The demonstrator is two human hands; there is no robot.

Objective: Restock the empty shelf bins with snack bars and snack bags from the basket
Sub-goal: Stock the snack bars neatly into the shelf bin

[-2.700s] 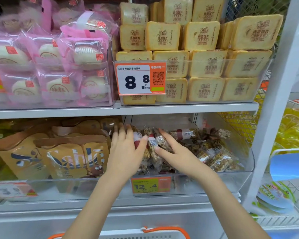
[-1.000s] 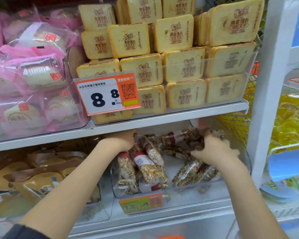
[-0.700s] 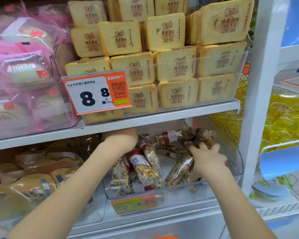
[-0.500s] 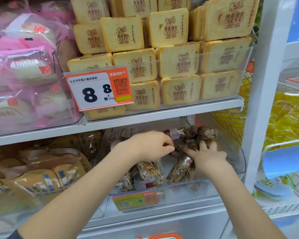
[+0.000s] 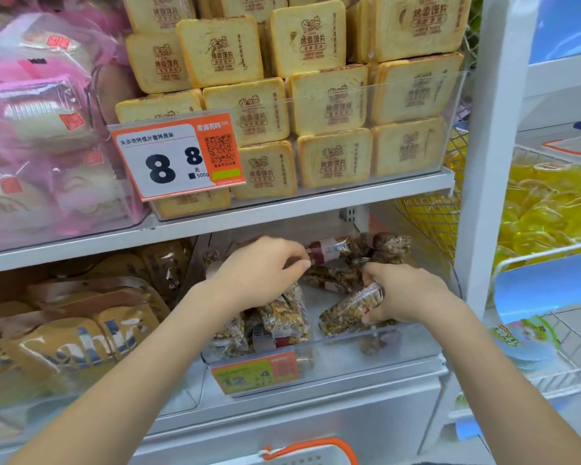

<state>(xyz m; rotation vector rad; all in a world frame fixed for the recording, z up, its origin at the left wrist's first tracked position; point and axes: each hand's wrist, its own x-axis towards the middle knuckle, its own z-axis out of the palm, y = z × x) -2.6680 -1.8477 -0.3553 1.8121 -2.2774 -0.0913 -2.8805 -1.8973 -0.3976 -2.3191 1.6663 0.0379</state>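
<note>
A clear plastic shelf bin (image 5: 376, 357) on the lower shelf holds several nut snack bars in clear wrappers with red labels. My left hand (image 5: 259, 273) reaches into the bin and pinches the end of a snack bar (image 5: 329, 251) lying at the back. My right hand (image 5: 406, 293) grips another snack bar (image 5: 349, 310), tilted with one end toward the bin's front. More bars (image 5: 282, 317) stand leaning at the front left of the bin. The basket's orange handle (image 5: 312, 446) shows at the bottom edge.
Tan snack bags (image 5: 81, 333) fill the bin to the left. On the shelf above sit stacked toast packs (image 5: 329, 105) behind an 8.8 price tag (image 5: 178, 156), with pink wrapped cakes (image 5: 37, 129) beside them. A white upright post (image 5: 490, 146) and wire baskets stand at right.
The left hand came out from the bin's back left, crossed over the standing bars and pinched a bar at the back. The right hand closed round a bar and tilted it.
</note>
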